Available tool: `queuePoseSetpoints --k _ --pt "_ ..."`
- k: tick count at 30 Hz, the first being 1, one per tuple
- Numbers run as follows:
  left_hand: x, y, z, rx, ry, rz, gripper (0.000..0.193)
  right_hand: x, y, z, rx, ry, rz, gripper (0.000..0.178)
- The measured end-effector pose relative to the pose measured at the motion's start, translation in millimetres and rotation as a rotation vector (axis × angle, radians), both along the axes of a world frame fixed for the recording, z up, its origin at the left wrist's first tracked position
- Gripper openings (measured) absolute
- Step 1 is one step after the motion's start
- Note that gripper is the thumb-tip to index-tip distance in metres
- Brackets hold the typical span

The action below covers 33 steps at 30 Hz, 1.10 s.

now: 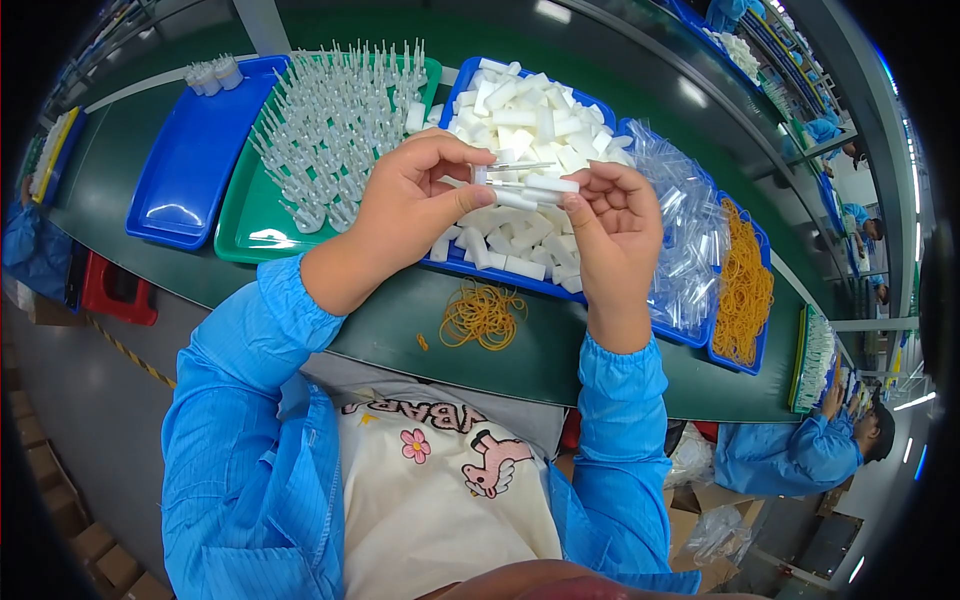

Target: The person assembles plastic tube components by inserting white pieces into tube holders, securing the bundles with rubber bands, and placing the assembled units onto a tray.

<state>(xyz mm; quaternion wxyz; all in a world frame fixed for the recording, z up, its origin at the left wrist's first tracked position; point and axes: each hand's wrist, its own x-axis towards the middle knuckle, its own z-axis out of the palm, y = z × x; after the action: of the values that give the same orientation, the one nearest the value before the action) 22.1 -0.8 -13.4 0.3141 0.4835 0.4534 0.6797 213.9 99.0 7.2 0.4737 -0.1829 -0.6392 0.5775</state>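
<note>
My left hand [420, 190] pinches a small part with a pale round base [481, 176] and several thin metal pins pointing right. White foam pieces lie along its pins, and my right hand [622, 210] grips one white foam piece [550, 184] at its right end. Whether that foam is pushed onto a pin cannot be made out. Both hands are raised over a heap of white foam pieces [520, 120] in a blue tray [598, 108]. Left of it, a green tray [232, 236] bears many similar pinned parts [325, 130], standing pins up.
Clear plastic sleeves [685, 240] and yellow rubber bands [742, 290] fill blue trays at right. Loose rubber bands [484, 316] lie on the green table [400, 345] before me. Far left, a blue tray [195, 160] has white parts at its back corner. A co-worker [800, 455] sits at right.
</note>
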Motion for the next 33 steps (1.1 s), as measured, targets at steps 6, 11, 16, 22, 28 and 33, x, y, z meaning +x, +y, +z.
queuePoseSetpoints --k 6,11,16,22,28,33 --pt "0 0 -1 0.009 0.067 -0.005 0.030 0 -6 1 -0.009 -0.061 -0.019 0.030" --pt "1 -1 -4 0.050 0.159 -0.038 0.031 -3 -14 -6 0.107 -0.177 -0.017 0.014" --pt "-2 1 -6 0.035 0.067 -0.016 0.030 3 0 0 0.182 -0.124 -0.106 0.008" --pt "-2 -2 -1 -0.006 -0.096 -0.012 0.025 11 16 6 0.631 -0.503 -0.403 0.018" --pt "0 -3 4 -0.056 -0.194 0.007 0.025 -5 7 3 0.962 -0.691 -0.361 0.033" --pt "1 -1 2 -0.001 -0.170 0.010 0.025 -8 9 -5 0.934 -0.683 -0.358 0.036"
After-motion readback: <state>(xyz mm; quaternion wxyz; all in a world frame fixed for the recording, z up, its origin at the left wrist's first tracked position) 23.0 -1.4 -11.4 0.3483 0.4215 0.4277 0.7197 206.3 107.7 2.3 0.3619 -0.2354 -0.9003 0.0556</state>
